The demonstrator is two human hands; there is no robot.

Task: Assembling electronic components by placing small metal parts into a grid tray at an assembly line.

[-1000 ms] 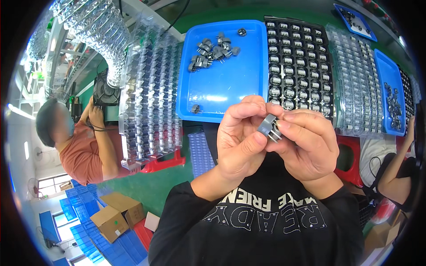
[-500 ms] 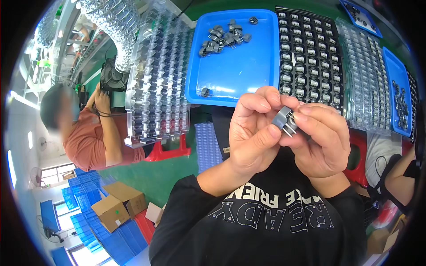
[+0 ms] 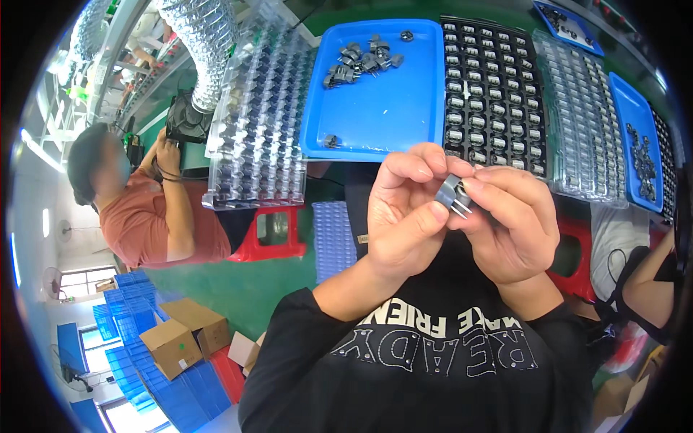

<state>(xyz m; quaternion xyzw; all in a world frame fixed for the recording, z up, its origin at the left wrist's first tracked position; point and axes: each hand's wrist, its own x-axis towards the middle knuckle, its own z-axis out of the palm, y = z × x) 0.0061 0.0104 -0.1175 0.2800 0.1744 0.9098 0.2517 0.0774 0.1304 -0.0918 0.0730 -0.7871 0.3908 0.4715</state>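
Between my two hands is a small dark grey round component with metal pins, held in front of my chest just nearer than the bench edge. My left hand pinches its body between thumb and fingers. On its other side, the fingertips of my right hand close on it beside the pins, which point down and to the right. Beyond my hands lies a blue tray. Similar pinned parts are heaped at its far side, with a single one near its front left corner.
Right of the tray, a black tray carries rows of silver-and-black parts. Clear plastic trays are stacked to the left, others to the right. A co-worker sits at left by a silver duct. Red stools stand below.
Both hands and the grey component have shifted slightly left in the picture. The pins now tilt a little more downward. Trays and background have shifted slightly too, as the view moved.
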